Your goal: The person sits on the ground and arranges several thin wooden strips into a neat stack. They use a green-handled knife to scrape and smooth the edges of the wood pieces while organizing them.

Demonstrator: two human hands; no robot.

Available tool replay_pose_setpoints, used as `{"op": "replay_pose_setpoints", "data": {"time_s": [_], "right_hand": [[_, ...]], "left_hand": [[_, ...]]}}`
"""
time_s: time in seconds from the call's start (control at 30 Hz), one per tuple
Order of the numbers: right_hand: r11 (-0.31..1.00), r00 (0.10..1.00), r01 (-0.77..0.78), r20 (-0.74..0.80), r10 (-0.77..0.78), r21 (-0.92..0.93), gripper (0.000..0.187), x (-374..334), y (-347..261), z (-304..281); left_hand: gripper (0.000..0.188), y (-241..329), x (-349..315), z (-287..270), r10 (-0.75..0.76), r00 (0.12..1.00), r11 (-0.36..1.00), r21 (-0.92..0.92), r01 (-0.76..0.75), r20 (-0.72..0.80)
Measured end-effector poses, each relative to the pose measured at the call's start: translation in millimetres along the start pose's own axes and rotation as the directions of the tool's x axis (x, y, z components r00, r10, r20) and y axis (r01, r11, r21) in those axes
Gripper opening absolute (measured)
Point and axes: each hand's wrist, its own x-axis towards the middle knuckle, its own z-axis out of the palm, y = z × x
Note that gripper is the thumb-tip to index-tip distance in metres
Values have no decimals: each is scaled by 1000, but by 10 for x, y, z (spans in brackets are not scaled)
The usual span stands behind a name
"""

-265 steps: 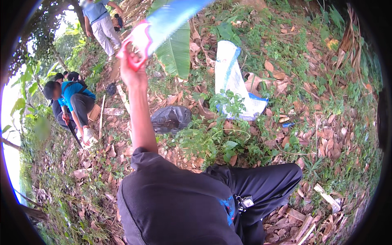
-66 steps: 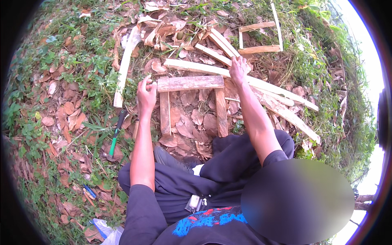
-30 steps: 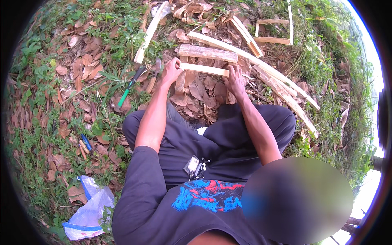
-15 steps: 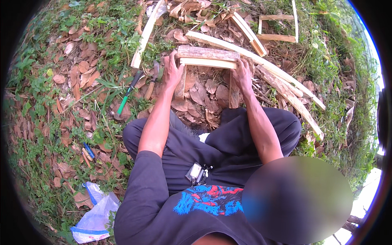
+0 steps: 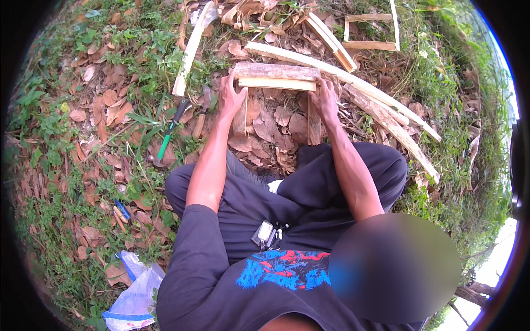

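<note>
A rough wooden frame stands on the leaf litter in front of my crossed legs. Its top is a bark-covered wood strip (image 5: 277, 71) with a paler wooden strip (image 5: 279, 84) along its near side. Two short wooden legs show below, a left leg (image 5: 240, 119) and a right leg (image 5: 314, 122). My left hand (image 5: 230, 95) grips the frame's left corner, fingers wrapped over the end. At the opposite corner my right hand (image 5: 326, 101) holds it the same way. Both palms are turned inward, and some fingertips are hidden behind the wood.
Left of my left forearm lie a hammer (image 5: 166, 142) with a green-and-black handle and a wooden-handled knife (image 5: 201, 119). Long split wood strips (image 5: 353, 80) stretch to the right. Another wooden frame (image 5: 371, 45) rests at the far right. A plastic bag (image 5: 134, 295) lies at the lower left.
The view has shifted slightly, so the ground things sit a little differently in it. Both hands keep their hold on the frame's corners, with little other movement.
</note>
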Motion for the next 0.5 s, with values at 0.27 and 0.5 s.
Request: {"op": "replay_pose_setpoints", "data": {"time_s": [0.27,0.5], "right_hand": [[999,1000,4,-29,-3,37,54,-21,20,-48],[911,941,335,129,-312,-240,43,-64,-271,-17]], "left_hand": [[62,-173,89,53,-6,1000,994,-105,5,-14],[39,-362,199,214,-34,996,982,-188,19,-78]]}}
